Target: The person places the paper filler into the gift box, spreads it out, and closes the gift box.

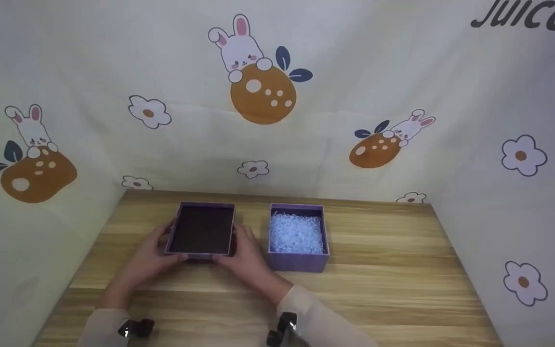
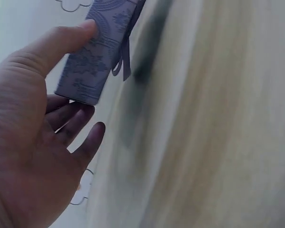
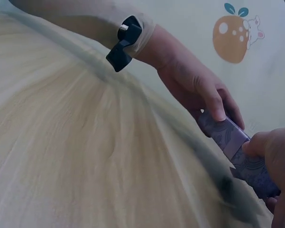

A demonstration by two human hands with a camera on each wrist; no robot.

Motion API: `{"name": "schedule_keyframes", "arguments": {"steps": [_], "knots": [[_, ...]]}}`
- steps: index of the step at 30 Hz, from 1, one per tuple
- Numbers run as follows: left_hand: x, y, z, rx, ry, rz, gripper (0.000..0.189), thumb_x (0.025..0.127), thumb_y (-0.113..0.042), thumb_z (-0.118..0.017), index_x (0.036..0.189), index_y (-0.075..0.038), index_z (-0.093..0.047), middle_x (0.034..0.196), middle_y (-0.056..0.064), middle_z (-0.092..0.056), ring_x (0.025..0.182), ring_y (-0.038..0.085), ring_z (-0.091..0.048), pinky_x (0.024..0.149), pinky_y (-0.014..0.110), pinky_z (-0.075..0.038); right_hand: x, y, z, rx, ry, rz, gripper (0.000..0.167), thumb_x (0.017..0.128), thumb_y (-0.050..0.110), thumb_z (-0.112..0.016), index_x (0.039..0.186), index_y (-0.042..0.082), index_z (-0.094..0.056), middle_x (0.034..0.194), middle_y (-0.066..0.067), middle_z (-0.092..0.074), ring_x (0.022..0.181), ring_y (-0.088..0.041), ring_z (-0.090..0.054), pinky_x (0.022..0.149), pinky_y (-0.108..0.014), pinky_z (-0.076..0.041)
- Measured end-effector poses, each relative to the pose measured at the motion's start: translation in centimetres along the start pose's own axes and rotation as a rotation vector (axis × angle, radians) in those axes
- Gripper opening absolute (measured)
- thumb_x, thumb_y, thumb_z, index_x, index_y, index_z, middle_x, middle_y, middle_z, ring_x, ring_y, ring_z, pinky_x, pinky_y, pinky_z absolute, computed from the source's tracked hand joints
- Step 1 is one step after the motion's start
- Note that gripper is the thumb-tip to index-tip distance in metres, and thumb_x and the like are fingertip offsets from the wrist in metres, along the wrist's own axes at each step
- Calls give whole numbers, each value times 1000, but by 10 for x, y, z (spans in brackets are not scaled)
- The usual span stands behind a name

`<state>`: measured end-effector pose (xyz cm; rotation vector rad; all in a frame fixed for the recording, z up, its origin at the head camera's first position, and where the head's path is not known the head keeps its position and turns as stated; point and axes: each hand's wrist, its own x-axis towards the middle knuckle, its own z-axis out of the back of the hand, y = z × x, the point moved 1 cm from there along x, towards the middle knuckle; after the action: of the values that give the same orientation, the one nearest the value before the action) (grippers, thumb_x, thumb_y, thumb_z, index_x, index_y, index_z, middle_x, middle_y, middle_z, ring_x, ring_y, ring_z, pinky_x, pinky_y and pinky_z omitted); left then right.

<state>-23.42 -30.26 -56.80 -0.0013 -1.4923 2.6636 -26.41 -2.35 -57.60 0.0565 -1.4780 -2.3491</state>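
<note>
Both hands hold a purple patterned box lid [image 1: 203,231], its dark hollow inside facing up. My left hand [image 1: 150,258] grips its left side, thumb on the near wall and fingers under the edge. On the opposite side, my right hand [image 1: 248,255] holds it with the thumb on the near wall too. A ribbon bow [image 2: 126,59] hangs from the lid's underside in the left wrist view, over a shadow on the table. Just right of the right hand stands an uncovered purple box [image 1: 299,262], filled with pale blue shredded paper [image 1: 297,233].
Beneath everything is a wood-grain table [image 1: 383,284]. A cream curtain [image 1: 330,140] printed with rabbits, oranges and flowers surrounds its back and sides. Black wrist devices [image 1: 135,328] are strapped over both sleeves.
</note>
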Motion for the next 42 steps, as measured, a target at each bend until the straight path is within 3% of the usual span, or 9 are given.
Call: {"name": "schedule_keyframes", "arguments": {"steps": [4, 11, 18, 25, 31, 37, 42], "knots": [[1, -11, 5, -9, -33, -12, 113, 89, -30, -96, 176, -8, -27, 168, 35, -40, 147, 57, -48, 122, 72, -37, 1, 15, 10, 21, -15, 15, 100, 87, 23, -94, 170, 9, -40, 157, -10, -52, 145, -28, -53, 125, -46, -43], [-5, -33, 8, -23, -61, -27, 112, 90, -31, -95, 177, -10, -26, 171, 33, -37, 147, 61, -46, 122, 74, -36, -5, 41, 25, 31, -46, 61, 96, 88, 20, -93, 170, 13, -42, 152, -3, -51, 141, -20, -53, 123, -38, -45], [-11, -56, 5, -12, -91, -77, 112, 91, -35, -94, 177, -14, -27, 175, 26, -34, 149, 57, -44, 120, 75, -39, -12, 55, 46, 75, -37, 112, 93, 90, 17, -92, 169, 16, -42, 149, -1, -48, 141, -21, -54, 123, -40, -47], [-10, -72, -17, 20, -143, -218, 108, 89, -31, -97, 174, -12, -34, 173, 21, -39, 144, 49, -53, 117, 71, -45, -26, 48, 74, 4, -35, 183, 95, 91, 22, -91, 169, 7, -38, 161, -11, -44, 147, -27, -50, 127, -44, -42], [-6, -84, -39, 24, -144, -286, 109, 87, -31, -98, 174, -12, -35, 172, 21, -40, 140, 45, -57, 117, 67, -48, -41, 36, 99, -17, -44, 195, 95, 93, 25, -91, 169, 8, -38, 159, -10, -46, 145, -26, -51, 126, -46, -43], [0, -94, -63, -19, -103, -287, 109, 88, -34, -97, 175, -14, -34, 173, 22, -37, 141, 43, -56, 119, 67, -45, -52, 23, 121, -46, -78, 187, 95, 92, 27, -93, 168, 8, -40, 159, -9, -47, 141, -25, -53, 122, -47, -47], [6, -103, -83, -43, -88, -264, 112, 85, -39, -98, 175, -17, -35, 171, 16, -42, 141, 38, -57, 119, 64, -47, -60, 13, 138, -53, -110, 205, 96, 90, 29, -94, 167, 5, -42, 159, -14, -48, 141, -30, -54, 121, -54, -47]]}}
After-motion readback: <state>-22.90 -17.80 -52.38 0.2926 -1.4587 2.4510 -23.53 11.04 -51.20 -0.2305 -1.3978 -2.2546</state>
